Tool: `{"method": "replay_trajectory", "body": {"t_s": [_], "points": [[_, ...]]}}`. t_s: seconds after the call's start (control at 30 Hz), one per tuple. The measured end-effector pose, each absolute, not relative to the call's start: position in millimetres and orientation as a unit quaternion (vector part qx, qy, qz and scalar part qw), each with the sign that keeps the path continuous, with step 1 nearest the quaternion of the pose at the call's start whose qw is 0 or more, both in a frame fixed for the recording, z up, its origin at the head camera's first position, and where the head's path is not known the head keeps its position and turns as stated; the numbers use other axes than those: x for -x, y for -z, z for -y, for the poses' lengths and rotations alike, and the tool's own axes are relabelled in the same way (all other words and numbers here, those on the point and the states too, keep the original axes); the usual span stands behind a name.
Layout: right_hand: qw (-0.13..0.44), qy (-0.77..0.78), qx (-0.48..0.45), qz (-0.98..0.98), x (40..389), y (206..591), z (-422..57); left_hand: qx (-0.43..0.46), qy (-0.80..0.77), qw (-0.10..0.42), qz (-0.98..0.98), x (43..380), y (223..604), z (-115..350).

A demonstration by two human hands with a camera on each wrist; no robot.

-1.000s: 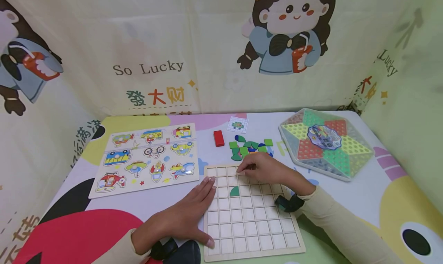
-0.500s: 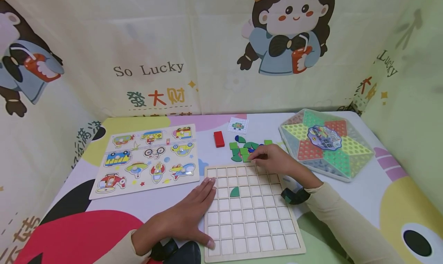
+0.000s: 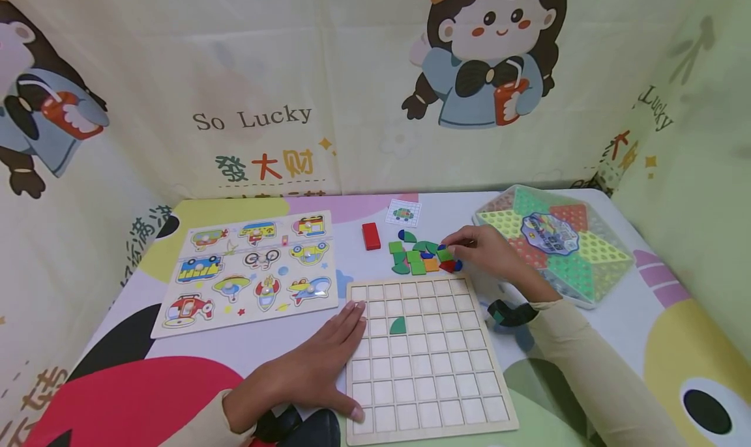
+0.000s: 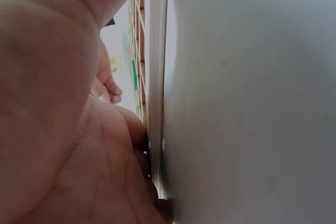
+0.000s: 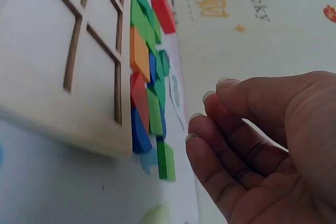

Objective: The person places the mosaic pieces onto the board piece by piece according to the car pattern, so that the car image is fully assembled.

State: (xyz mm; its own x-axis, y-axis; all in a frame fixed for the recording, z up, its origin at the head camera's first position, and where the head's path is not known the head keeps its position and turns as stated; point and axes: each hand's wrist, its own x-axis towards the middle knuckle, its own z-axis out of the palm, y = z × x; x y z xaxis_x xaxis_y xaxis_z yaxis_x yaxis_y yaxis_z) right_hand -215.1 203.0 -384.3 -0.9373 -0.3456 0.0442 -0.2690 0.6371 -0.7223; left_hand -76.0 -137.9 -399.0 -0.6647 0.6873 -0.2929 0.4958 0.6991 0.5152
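Note:
My left hand (image 3: 313, 352) lies with straight, spread fingers along the left edge of a wooden grid board (image 3: 431, 424); in the left wrist view the palm (image 4: 100, 166) is up against the board's side. One green quarter-circle piece (image 3: 398, 325) sits in a cell of the grid's second row. Beyond the board is a heap of coloured pieces: green squares (image 3: 417, 268), an orange square (image 3: 431, 265), a red piece (image 5: 139, 95) and blue ones. My right hand (image 3: 489, 255) hovers at the heap's right end, fingers bent loosely, thumb near the index finger. Nothing shows between them.
A picture card (image 3: 403, 212) and a red block (image 3: 371, 236) lie behind the heap. On the left is a vehicle peg puzzle (image 3: 246, 271); a hexagonal Chinese checkers box (image 3: 551, 238) stands at the right, partly behind my right arm. A printed curtain (image 3: 364, 147) backs the table.
My right hand has moved from over the top of the board to the right and away, to the right end of the heap, uncovering the pieces. The left hand stays put.

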Motion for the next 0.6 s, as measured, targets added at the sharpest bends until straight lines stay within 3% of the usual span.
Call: {"method": "replay_trajectory", "body": {"t_s": [0.6], "points": [[0.036, 0.382, 0.128, -0.915, 240.2, 397.9, -214.6, -0.352, -0.186, 0.224, -0.890, 76.9, 402.3, 140.2]]}}
